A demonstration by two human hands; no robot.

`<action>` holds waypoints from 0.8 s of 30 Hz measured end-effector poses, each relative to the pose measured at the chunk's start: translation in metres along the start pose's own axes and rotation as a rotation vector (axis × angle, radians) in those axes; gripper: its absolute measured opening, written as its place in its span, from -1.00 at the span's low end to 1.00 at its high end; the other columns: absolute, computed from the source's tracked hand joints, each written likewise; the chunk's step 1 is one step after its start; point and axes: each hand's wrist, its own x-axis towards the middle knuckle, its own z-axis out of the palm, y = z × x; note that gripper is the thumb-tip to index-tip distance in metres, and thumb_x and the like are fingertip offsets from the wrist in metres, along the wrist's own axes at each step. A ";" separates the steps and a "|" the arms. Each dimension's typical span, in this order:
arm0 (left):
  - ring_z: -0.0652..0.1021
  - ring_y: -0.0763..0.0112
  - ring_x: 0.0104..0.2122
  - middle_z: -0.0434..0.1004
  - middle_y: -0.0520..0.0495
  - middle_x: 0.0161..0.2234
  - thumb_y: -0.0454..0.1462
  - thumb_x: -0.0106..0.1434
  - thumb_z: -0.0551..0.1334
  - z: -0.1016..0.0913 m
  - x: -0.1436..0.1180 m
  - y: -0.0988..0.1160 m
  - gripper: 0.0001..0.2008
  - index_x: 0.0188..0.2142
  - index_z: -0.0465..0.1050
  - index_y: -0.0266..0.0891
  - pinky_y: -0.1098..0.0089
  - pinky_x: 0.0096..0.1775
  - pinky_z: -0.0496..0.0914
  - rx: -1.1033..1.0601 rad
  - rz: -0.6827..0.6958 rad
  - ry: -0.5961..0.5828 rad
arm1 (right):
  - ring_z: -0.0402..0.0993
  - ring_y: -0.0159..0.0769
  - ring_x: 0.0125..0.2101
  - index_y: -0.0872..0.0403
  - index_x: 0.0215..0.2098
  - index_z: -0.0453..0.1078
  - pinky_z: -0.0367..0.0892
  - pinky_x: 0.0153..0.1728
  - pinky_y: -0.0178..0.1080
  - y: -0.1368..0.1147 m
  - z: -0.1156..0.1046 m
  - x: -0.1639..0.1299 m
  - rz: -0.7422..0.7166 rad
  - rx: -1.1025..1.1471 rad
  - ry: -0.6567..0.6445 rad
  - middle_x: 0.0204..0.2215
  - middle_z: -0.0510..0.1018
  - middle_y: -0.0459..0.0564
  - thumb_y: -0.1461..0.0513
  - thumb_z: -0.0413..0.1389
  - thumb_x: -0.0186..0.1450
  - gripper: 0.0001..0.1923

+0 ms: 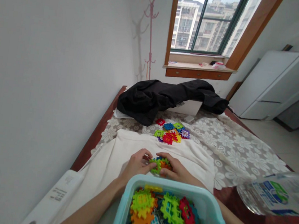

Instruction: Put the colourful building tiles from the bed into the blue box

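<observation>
Beyond the near bin, my left hand (139,163) and my right hand (176,169) close in from both sides on a small cluster of interlocking plastic building pieces (160,165). Green, orange and blue show in the cluster, which rests at the white cloth (124,141). The left thumb and fingers grip its green side. My right fingers curl around the orange side. A light-blue plastic bin (178,185) in front holds many loose notched pieces (170,209) in green, orange, red, yellow, blue and grey. Its rim hides part of my forearms.
A loose pile of notched pieces (172,133) lies past the white cloth on the flowered tablecloth (232,147). Behind it, black fabric (164,97) drapes over a white box (185,107). A large clear bottle (278,195) is at the right, a white appliance (54,200) at the left.
</observation>
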 end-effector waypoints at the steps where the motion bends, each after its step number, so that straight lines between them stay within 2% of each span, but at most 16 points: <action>1: 0.63 0.33 -0.37 0.58 -0.01 -0.32 -0.22 0.18 0.42 0.002 0.000 -0.001 -0.79 -0.24 0.47 -0.21 0.43 -0.40 0.51 -0.006 0.005 -0.002 | 0.45 -0.02 0.14 -0.01 0.30 0.25 0.34 0.17 -0.02 -0.003 0.000 -0.001 -0.012 0.015 -0.017 0.17 0.52 0.11 -0.05 0.18 0.41 -0.42; 4: 0.64 0.25 -0.24 0.58 -0.07 -0.24 -0.19 0.20 0.42 0.004 0.000 -0.004 -0.75 -0.20 0.46 -0.21 0.42 -0.38 0.53 -0.088 0.008 -0.040 | 0.46 -0.02 0.11 -0.01 0.22 0.34 0.33 0.17 -0.02 -0.003 0.002 0.001 -0.015 0.061 0.001 0.11 0.55 0.08 -0.02 0.16 0.43 -0.52; 7: 0.63 0.16 -0.08 0.58 -0.16 -0.12 -0.07 0.30 0.35 0.002 0.002 -0.002 -0.69 -0.10 0.43 -0.21 0.34 -0.29 0.59 -0.243 -0.013 -0.030 | 0.48 -0.06 0.03 -0.02 0.13 0.41 0.38 0.10 -0.06 0.007 -0.003 0.006 0.060 0.181 0.132 0.02 0.56 0.03 0.02 0.23 0.37 -0.58; 10: 0.62 0.16 -0.11 0.58 -0.18 -0.15 0.03 0.33 0.31 -0.003 0.004 0.001 -0.62 -0.11 0.43 -0.23 0.31 -0.28 0.60 -0.355 -0.065 -0.020 | 0.52 -0.18 -0.15 -0.05 0.10 0.42 0.45 -0.11 -0.19 0.010 -0.017 0.008 0.152 0.469 0.273 -0.10 0.56 -0.03 0.06 0.29 0.31 -0.57; 12: 0.62 0.18 -0.16 0.59 -0.18 -0.19 0.07 0.32 0.31 -0.006 0.006 0.002 -0.58 -0.12 0.44 -0.25 0.30 -0.29 0.59 -0.432 -0.086 -0.047 | 0.51 -0.27 -0.25 -0.07 0.12 0.42 0.44 -0.25 -0.28 0.001 -0.029 0.004 0.141 0.651 0.310 -0.17 0.55 -0.05 0.06 0.30 0.32 -0.57; 14: 0.62 0.20 -0.20 0.58 -0.17 -0.20 0.06 0.31 0.33 -0.008 0.006 0.002 -0.57 -0.11 0.45 -0.26 0.29 -0.29 0.58 -0.513 -0.094 -0.078 | 0.52 -0.31 -0.27 -0.09 0.14 0.42 0.44 -0.26 -0.31 -0.013 -0.041 -0.005 0.060 0.730 0.262 -0.16 0.55 -0.05 0.05 0.30 0.34 -0.57; 16: 0.62 0.20 -0.20 0.59 -0.17 -0.19 0.03 0.31 0.35 -0.010 0.005 0.002 -0.58 -0.07 0.45 -0.26 0.28 -0.24 0.55 -0.617 -0.101 -0.137 | 0.55 -0.26 -0.17 -0.08 0.18 0.43 0.47 -0.17 -0.26 -0.027 -0.051 -0.015 -0.010 0.705 0.089 -0.08 0.57 0.01 0.04 0.34 0.33 -0.51; 17: 0.63 0.19 -0.17 0.60 -0.19 -0.17 0.02 0.32 0.34 -0.012 0.004 0.003 -0.58 -0.04 0.46 -0.26 0.25 -0.19 0.54 -0.693 -0.107 -0.199 | 0.55 -0.19 -0.09 -0.06 0.19 0.43 0.47 -0.09 -0.20 -0.031 -0.053 -0.019 -0.023 0.666 -0.028 -0.01 0.57 0.06 0.03 0.37 0.30 -0.46; 19: 0.62 0.10 -0.06 0.60 -0.28 -0.06 0.08 0.31 0.31 -0.017 0.000 0.007 -0.47 0.05 0.47 -0.27 0.14 -0.01 0.48 -0.873 -0.133 -0.426 | 0.52 -0.07 0.04 -0.01 0.20 0.46 0.43 0.05 -0.09 -0.032 -0.054 -0.021 -0.046 0.603 -0.172 0.06 0.56 0.13 -0.04 0.38 0.26 -0.39; 20: 0.60 0.02 0.02 0.58 -0.34 0.01 0.14 0.28 0.30 -0.020 -0.002 0.009 -0.37 0.11 0.45 -0.29 0.07 0.09 0.42 -0.952 -0.152 -0.571 | 0.51 -0.05 0.06 0.00 0.19 0.47 0.41 0.08 -0.07 -0.029 -0.052 -0.019 -0.058 0.613 -0.172 0.08 0.56 0.14 -0.09 0.36 0.27 -0.38; 22: 0.50 -0.13 0.17 0.51 -0.41 0.15 0.21 0.13 0.36 -0.026 -0.007 0.014 -0.15 0.22 0.40 -0.31 -0.01 0.20 0.30 -0.999 -0.183 -0.839 | 0.52 -0.09 0.04 -0.04 0.17 0.49 0.42 0.06 -0.09 -0.021 -0.043 -0.013 -0.088 0.723 -0.080 0.08 0.56 0.11 -0.18 0.28 0.30 -0.39; 24: 0.46 -0.14 0.21 0.51 -0.35 0.17 0.14 -0.01 0.48 -0.031 -0.012 0.015 -0.06 0.26 0.40 -0.28 0.04 0.22 0.28 -0.947 -0.211 -0.971 | 0.53 -0.12 0.00 -0.05 0.16 0.49 0.43 0.02 -0.10 -0.013 -0.031 -0.006 -0.061 0.864 -0.074 0.05 0.57 0.10 -0.22 0.28 0.27 -0.35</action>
